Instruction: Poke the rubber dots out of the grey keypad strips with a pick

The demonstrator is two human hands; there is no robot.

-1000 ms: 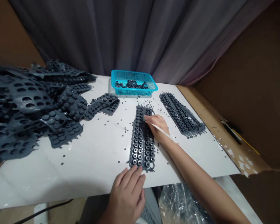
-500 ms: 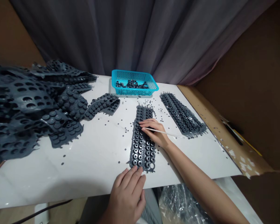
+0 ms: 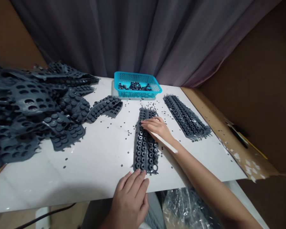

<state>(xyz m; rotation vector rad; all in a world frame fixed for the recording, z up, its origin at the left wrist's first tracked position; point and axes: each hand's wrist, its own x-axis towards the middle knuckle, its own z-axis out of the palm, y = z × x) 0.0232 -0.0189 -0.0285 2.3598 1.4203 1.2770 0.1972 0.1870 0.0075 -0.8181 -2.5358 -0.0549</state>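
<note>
A dark grey moulded rubber sheet (image 3: 146, 149) with rows of round, holed pieces lies lengthwise before me; one spot at its near right corner shows white through. My left hand (image 3: 132, 194) rests with outstretched fingers on the sheet's near edge, holding nothing. Over the sheet's upper half, my right hand (image 3: 158, 128) pinches a thin white stick (image 3: 165, 143). The stick slants back over the wrist; its working tip is hidden under the fingers.
Left stands a big heap of similar rubber sheets (image 3: 30, 105). A blue basket (image 3: 138, 93) of small dark pieces is at the back. Another sheet (image 3: 186, 117) lies to the right. Tiny dark discs litter the white table (image 3: 97, 168). A yellow-and-black tool (image 3: 240, 136) lies beyond its right edge.
My right hand has shifted slightly up the sheet, and the white stick's free end has swung down toward me. My left hand stays in place.
</note>
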